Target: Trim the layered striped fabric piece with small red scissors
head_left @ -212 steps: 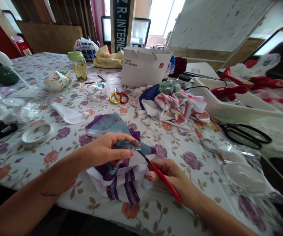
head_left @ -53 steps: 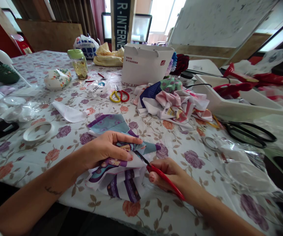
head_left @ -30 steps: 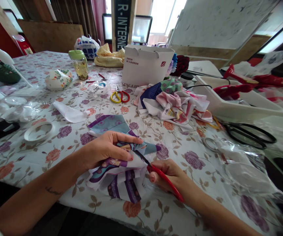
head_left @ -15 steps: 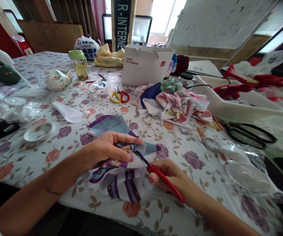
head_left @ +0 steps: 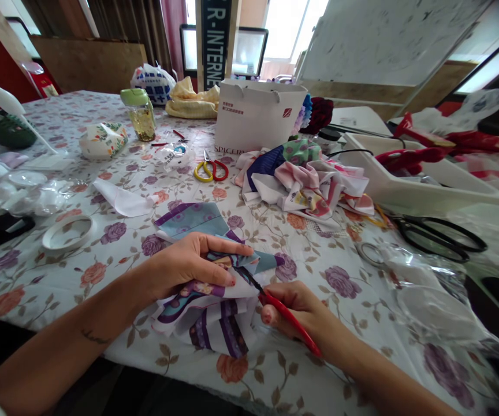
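Note:
Near the front of the table, my left hand [head_left: 193, 263] pinches a piece of purple, blue and white printed fabric [head_left: 219, 329] between thumb and fingers. Part of the cloth lies bunched on the tablecloth below, and a blue-and-purple flap [head_left: 195, 219] spreads out beyond the hand. My right hand [head_left: 295, 312] is closed around the red handles of a pair of scissors [head_left: 295, 323]. Their dark blades reach into the fabric just beside my left thumb; the tips are hidden in the folds.
A heap of printed cloth [head_left: 310, 185] lies behind my hands, with small yellow-and-red scissors [head_left: 211, 170] to its left. Black-handled scissors [head_left: 440, 237] and clear plastic packaging [head_left: 435, 294] are at right. A white tape roll [head_left: 68, 233] sits at left. A white paper bag [head_left: 258, 115] stands behind.
Very little differs. The red scissor handles and my right hand have shifted slightly; my left hand keeps its hold on the fabric.

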Motion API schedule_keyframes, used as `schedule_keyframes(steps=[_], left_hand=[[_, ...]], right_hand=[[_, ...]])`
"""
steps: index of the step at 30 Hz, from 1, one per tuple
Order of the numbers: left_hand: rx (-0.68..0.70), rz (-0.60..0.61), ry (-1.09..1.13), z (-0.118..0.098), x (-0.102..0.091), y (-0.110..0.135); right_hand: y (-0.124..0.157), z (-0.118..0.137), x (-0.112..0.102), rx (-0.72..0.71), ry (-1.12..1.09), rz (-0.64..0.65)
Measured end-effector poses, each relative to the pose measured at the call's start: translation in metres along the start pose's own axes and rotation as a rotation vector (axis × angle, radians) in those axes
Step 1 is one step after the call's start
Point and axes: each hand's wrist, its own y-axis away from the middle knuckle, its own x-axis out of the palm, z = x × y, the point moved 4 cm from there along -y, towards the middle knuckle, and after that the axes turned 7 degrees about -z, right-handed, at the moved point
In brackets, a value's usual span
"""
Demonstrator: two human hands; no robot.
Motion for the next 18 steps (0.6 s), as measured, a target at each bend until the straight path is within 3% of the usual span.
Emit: schedule_keyframes(steps=[7,12,18], left_hand=[[0.006,-0.019,-0.045,-0.001,-0.002,0.0],[0.12,-0.032,-0.089,-0.007,-0.005,0.0],[0.165,-0.007,-0.095,-0.004,-0.011,-0.005]], right_hand=[[0.0,0.002,0.0,0.013,0.017,-0.007],[-0.001,0.003,-0.001,-0.018,-0.017,-0.033],[-0.002,0.0,-0.006,-0.025,-0.047,-0.045]])
